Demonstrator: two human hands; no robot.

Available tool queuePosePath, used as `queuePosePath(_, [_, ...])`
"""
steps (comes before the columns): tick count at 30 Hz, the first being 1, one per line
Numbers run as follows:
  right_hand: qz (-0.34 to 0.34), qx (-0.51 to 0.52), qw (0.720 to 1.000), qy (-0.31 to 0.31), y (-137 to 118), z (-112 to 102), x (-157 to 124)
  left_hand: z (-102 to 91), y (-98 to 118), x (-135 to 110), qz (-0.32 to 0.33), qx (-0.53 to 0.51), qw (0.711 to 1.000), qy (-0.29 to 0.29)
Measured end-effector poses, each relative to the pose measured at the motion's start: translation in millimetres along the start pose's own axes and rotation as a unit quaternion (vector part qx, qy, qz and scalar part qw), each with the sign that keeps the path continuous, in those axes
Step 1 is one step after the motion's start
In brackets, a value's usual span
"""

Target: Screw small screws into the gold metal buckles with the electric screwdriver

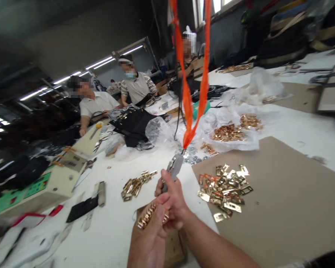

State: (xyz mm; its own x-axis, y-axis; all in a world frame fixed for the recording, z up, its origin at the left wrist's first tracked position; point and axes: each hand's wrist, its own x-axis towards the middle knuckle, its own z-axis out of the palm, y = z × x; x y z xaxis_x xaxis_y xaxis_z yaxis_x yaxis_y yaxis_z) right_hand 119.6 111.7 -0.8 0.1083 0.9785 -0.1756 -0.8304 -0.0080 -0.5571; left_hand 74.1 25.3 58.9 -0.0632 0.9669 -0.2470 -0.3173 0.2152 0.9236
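Right hand point(175, 195) is gripping grey handheld tool point(175, 166), orange strap point(186, 108) apparently bearing its weight; left hand point(154, 229) is cradling gold fittings point(146, 219) below, seemingly for alignment; slotted gold plates point(226, 191) are lying rightward, presumably for reach

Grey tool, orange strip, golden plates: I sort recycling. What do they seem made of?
Grey tool: metal or plastic; its satin surface fits either. Orange strip: perhaps thin plastic, softly shiny and visibly creased. Golden plates: probably polished metal, from bright glints.

The person's left hand point(155, 229) points toward one o'clock, thumb point(158, 216) extended; the right hand point(175, 195) curls, its bare forearm point(216, 238) slanting toward five.
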Motion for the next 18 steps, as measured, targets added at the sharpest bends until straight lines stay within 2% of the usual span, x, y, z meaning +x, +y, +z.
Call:
queuePosePath(2, [0.027,0.048,0.998,0.012,-1,3,-3,-31.0,-1,-8,-0.003,-0.050,0.997,0.061])
queuePosePath(4, [0.021,0.099,0.995,0.012,-4,6,-7,-57.4,-7,-11,-0.003,-0.081,0.989,0.123])
queuePosePath(7, [0.022,0.134,0.991,-0.008,-11,8,-12,-82.7,-19,-11,-0.004,-0.116,0.977,0.178])
queuePosePath(10, [0.031,0.151,0.987,-0.034,-19,9,-19,-90.4,-28,-9,-0.023,-0.159,0.973,0.168])
queuePosePath(14, [0.030,0.148,0.987,-0.062,-21,11,-26,-86.9,-36,-5,-0.054,-0.212,0.969,0.111])
queuePosePath(18, [0.042,0.145,0.987,-0.061,-17,11,-27,-82.4,-41,0,-0.058,-0.221,0.971,0.075])
